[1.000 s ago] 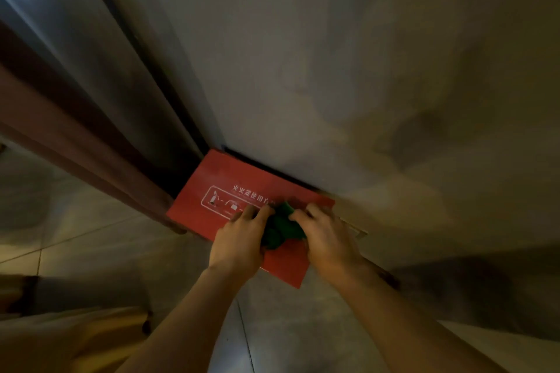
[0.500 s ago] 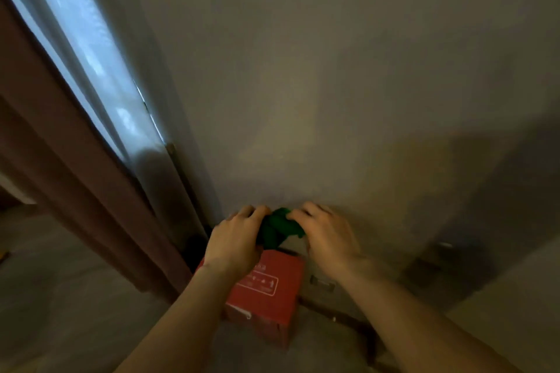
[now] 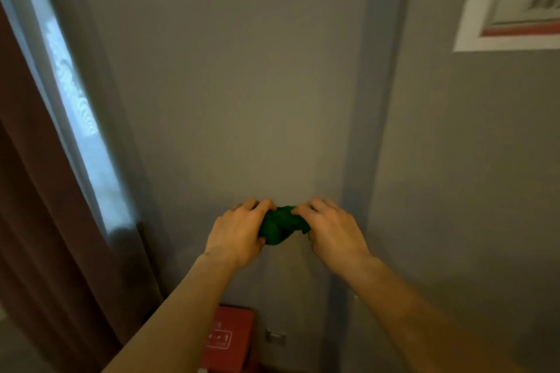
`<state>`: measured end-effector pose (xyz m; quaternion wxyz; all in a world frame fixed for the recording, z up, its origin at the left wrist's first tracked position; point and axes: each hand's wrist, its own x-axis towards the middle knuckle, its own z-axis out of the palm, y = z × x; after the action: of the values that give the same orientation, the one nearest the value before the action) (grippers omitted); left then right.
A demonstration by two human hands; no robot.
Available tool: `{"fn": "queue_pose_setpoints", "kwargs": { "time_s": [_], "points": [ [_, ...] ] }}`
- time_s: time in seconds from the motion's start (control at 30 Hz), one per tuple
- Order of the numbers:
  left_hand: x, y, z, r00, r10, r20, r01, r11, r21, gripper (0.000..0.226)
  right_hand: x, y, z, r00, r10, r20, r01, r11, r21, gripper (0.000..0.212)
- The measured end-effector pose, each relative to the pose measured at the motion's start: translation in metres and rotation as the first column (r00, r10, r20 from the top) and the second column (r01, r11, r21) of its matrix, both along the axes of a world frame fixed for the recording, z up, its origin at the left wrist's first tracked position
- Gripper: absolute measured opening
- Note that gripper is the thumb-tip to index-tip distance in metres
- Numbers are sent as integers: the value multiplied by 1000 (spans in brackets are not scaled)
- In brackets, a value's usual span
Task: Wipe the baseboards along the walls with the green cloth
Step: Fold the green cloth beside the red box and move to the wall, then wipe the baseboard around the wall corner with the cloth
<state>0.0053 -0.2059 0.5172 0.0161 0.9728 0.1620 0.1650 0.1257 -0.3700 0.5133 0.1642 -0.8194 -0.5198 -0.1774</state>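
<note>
While the grey wall (image 3: 242, 85) fills the view, brown curtain (image 3: 36, 206) at left, red box (image 3: 230, 339) low down by the floor. Left hand (image 3: 235, 233) and right hand (image 3: 331, 232) both clench the bunched green cloth (image 3: 280, 227), held up between them in front of the wall. Likely soft, light, limp; best gripped as a wad. Baseboard not visible.
</note>
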Motion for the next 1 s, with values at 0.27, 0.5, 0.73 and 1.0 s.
{"fn": "queue_pose_setpoints", "kwargs": {
  "time_s": [0.27, 0.5, 0.73, 1.0],
  "points": [
    [23, -152, 43, 994, -104, 28, 104, 994, 21, 53, 3, -165, 42, 994, -105, 35, 104, 994, 45, 50],
    [59, -272, 61, 975, -218, 48, 216, 976, 30, 52, 21, -296, 64, 975, -219, 30, 216, 974, 75, 46],
    [103, -320, 66, 953, -300, 52, 297, 954, 48, 52, 49, -350, 66, 955, -295, 35, 291, 953, 90, 49],
    [143, -315, 43, 945, -327, 22, 327, 945, 20, 53, 81, -349, 44, 943, -331, 40, 328, 943, 63, 47]
  ]
}}
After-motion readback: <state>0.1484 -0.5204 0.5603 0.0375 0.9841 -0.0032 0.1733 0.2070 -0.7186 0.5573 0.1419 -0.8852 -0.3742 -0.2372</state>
